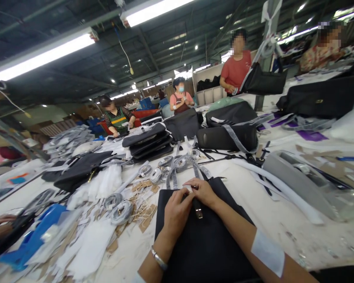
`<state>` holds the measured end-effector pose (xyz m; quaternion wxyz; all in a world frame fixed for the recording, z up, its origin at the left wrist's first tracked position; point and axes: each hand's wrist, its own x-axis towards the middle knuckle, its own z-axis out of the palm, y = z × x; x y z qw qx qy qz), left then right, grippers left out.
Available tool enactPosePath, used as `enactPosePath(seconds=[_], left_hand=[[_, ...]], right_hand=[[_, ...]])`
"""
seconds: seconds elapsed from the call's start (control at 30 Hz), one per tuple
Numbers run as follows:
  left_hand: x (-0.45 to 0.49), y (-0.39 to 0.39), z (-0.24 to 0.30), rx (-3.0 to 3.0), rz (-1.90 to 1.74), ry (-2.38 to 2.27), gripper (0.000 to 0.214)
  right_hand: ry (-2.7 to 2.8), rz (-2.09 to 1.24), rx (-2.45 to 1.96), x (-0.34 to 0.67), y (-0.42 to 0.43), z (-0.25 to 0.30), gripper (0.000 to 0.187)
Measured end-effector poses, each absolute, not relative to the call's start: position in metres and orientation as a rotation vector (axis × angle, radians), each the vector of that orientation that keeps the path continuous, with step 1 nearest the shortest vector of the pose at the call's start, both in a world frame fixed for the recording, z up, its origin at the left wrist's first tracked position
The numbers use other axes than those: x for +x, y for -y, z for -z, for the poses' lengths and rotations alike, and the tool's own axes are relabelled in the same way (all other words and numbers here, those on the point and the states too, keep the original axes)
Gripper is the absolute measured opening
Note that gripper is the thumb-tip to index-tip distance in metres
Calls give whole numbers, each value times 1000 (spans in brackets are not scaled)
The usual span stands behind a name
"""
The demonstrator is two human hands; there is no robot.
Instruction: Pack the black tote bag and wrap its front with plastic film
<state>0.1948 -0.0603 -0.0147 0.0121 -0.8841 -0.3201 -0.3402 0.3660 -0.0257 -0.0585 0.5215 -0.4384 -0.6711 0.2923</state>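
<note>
A black handbag (206,239) lies flat on the white table in front of me. My left hand (177,212) rests on the bag's top edge with its fingers curled round the edge near a strap tab with a gold clasp (198,211). My right hand (202,190) pinches the same top edge just beyond the clasp. The bag's handles, wrapped in grey protective sleeves (177,173), lie stretched away from the bag toward the table's middle. A silver bracelet (158,258) is on my left wrist and a white patch (268,252) on my right forearm.
Coiled grey wrapped straps (122,210), paper tags and white tissue lie left of the bag. Stacked black bags (149,143) and a black cylinder bag (227,137) sit further back. A long white tube (283,188) lies to the right. Other workers stand across the table; another person's hand (0,222) is at far left.
</note>
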Motion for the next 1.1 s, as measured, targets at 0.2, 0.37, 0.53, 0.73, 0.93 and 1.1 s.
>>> enactPosePath(seconds=[0.2,0.37,0.53,0.73,0.93,1.1], left_hand=[[189,48,5,-2626,1771,1420,11],[187,50,8,-2660,1883,1294,8],[186,68,19,-2972,1547,989,27],[184,97,32,-3107,1118,1043,32],[184,114,44,-3139,1052,1107,27],[180,115,43,-3171,1204,1122,25]], right_hand=[[1705,-708,-930,356,34,46,34],[1725,-664,-1069,357,27,56,21],[1718,-590,-1267,363,19,66,39],[1762,-610,-1327,368,19,65,41],[1766,-646,-1355,373,21,61,33],[1782,-642,-1371,373,24,57,30]])
